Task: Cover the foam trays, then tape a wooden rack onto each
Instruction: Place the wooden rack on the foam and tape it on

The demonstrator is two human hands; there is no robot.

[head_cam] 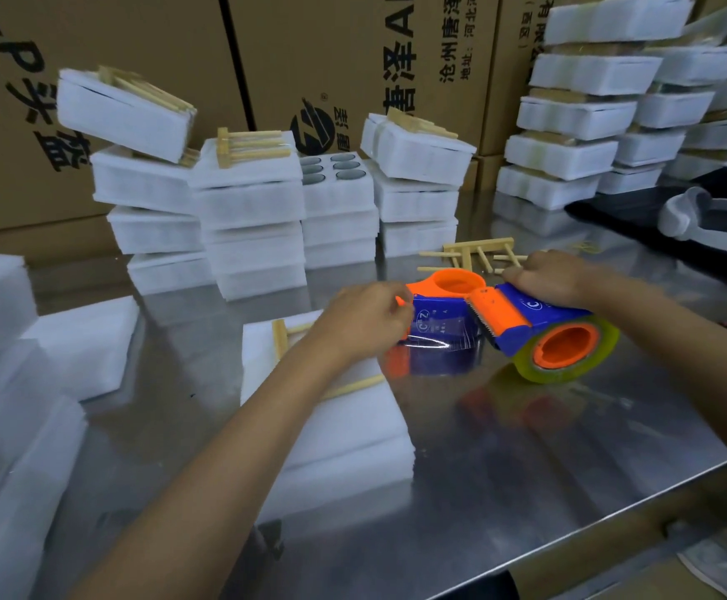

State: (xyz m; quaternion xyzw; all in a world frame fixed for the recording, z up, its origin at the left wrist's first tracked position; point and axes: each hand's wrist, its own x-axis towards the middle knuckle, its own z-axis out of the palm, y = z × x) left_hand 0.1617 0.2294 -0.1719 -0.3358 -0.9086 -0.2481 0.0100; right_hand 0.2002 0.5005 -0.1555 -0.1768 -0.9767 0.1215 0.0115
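Left hand [366, 322]: pinching clear tape end, pulled leftward over white foam tray [344, 430] bearing wooden rack [281, 339].
Right hand [547, 279]: gripping orange-and-blue tape dispenser [526, 322], well right of tray.
Tape axis: left-right.

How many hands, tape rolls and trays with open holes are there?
Hands: 2, left hand pinches the tape strip, right hand holds the dispenser
Tape rolls: 1, tape roll
Trays with open holes: 1, holey tray
Total: 4
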